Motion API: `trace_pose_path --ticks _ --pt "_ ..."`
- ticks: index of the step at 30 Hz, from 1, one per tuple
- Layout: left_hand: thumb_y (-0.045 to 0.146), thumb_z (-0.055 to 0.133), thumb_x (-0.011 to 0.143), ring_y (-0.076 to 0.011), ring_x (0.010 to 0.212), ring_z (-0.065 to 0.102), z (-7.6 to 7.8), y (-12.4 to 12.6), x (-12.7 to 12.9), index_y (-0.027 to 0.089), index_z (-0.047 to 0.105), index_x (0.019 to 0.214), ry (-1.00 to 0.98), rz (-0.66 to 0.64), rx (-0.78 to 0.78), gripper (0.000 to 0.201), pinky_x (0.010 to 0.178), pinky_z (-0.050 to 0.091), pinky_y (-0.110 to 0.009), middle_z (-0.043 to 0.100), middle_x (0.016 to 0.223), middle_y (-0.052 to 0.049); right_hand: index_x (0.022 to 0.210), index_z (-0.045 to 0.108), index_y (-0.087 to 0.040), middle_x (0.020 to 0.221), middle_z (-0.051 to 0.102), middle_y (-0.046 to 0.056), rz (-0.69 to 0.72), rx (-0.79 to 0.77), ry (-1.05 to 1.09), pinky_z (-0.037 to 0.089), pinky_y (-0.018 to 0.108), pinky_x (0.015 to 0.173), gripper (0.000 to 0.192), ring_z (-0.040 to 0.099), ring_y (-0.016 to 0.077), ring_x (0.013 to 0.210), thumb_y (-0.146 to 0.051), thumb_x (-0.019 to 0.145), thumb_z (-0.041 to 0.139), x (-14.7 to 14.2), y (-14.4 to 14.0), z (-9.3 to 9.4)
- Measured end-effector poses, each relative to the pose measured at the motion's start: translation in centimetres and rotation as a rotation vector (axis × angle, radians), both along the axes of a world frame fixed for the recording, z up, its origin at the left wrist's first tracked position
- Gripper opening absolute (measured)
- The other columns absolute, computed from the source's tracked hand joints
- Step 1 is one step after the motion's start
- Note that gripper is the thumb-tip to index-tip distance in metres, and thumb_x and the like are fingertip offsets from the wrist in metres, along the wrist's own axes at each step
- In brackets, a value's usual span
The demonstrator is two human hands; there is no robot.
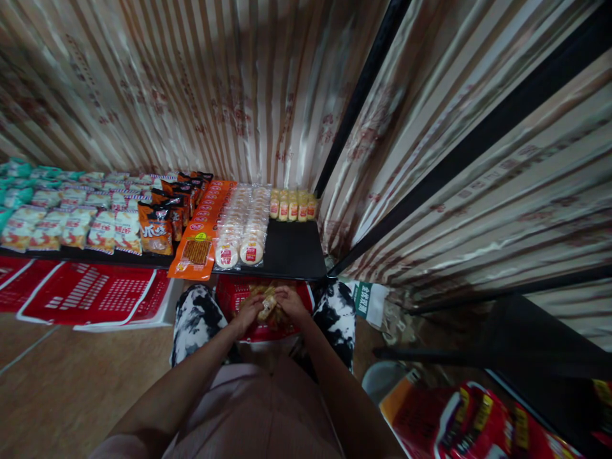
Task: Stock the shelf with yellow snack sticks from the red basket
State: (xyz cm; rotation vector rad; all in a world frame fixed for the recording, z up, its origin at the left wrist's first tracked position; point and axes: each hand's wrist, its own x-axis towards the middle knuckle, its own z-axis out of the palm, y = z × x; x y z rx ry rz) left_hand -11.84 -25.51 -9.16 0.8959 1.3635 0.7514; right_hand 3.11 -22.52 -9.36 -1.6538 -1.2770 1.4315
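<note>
Crouching before a low black shelf (291,252), the person has both hands down between the knees, over a red basket (261,330) that sits on the floor. The left hand (249,312) and the right hand (289,303) meet on one small snack packet (268,307), yellowish and in clear wrap, held just above the other packets in the basket. The fingers (278,294) of the right hand curl over the packet's upper end; those of the left hand close on its lower edge from beneath. Both grips read as closed on the packet, though the exact pinch points are too small to make out.

Handling assessment: the packet appears light, and its film wrap is likely smooth and somewhat slippery. The contents look like a baked or fried item, so it is judged crushable. A hold at the sealed ends or along the edges, with little pressure on the middle, would seem safest.

Surroundings: the shelf carries rows of similar yellow packets (292,205) at the back, stacked round white cakes (241,229) in clear wrap, orange flat packs (201,236), dark orange bags (157,233), and white-and-red bags (71,226) further left. Red basket lids or trays (90,296) lie below the shelf at left. Striped curtain fabric (191,83) hangs behind.
</note>
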Motion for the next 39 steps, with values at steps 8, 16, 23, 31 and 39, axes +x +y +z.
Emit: trace_pose_path --ticks 8,16,23,31,39 --pt "0.014 0.054 0.067 -0.0158 0.075 0.060 1.6 0.2 -0.4 0.013 0.064 0.103 -0.133 -0.034 -0.078 0.037 0.073 0.044 -0.028 0.068 0.092 -0.006 0.105 0.059 -0.018 0.104 0.060 0.007 0.006 -0.011 0.211 0.046 0.022 0.061 0.041 0.059 0.0128 0.075 -0.023 0.065 0.054 0.4 -0.4 0.1" --pt "0.010 0.050 0.063 -0.0157 0.078 0.059 3.6 0.1 -1.1 0.015 0.061 0.106 -0.229 -0.023 -0.117 0.044 0.072 0.043 -0.027 0.067 0.096 -0.005 0.094 0.063 -0.021 0.097 0.064 0.002 0.078 0.218 0.090 0.045 0.029 0.080 0.030 0.058 0.0169 0.091 -0.021 0.067 0.051 1.0 -0.9 0.5" --pt "0.020 0.057 0.067 -0.0163 0.086 0.060 3.8 0.2 -1.6 0.015 0.064 0.101 -0.355 -0.076 -0.100 0.035 0.067 0.045 -0.023 0.065 0.104 -0.007 0.079 0.067 -0.021 0.103 0.065 0.003 0.102 0.272 0.032 0.038 0.034 0.094 0.024 0.056 0.0195 0.103 -0.019 0.066 0.047 1.1 -1.6 1.3" --pt "0.026 0.053 0.075 -0.0153 0.063 0.064 3.7 0.2 -1.9 0.015 0.055 0.115 -0.517 -0.148 -0.285 0.042 0.053 0.049 -0.025 0.066 0.098 -0.011 0.078 0.066 -0.020 0.098 0.068 0.004 0.095 0.201 0.084 0.041 0.035 0.091 0.024 0.060 0.0192 0.096 -0.024 0.068 0.045 1.2 -2.8 1.4" --pt "0.042 0.041 0.084 -0.0156 0.050 0.063 4.7 0.6 -2.0 0.012 0.056 0.108 -0.475 -0.176 -0.437 0.042 0.044 0.043 -0.019 0.068 0.066 -0.010 0.080 0.067 -0.020 0.090 0.069 0.004 0.051 0.183 0.027 0.044 0.034 0.085 0.025 0.061 0.0198 0.088 -0.031 0.073 0.046 1.2 -4.3 2.3"
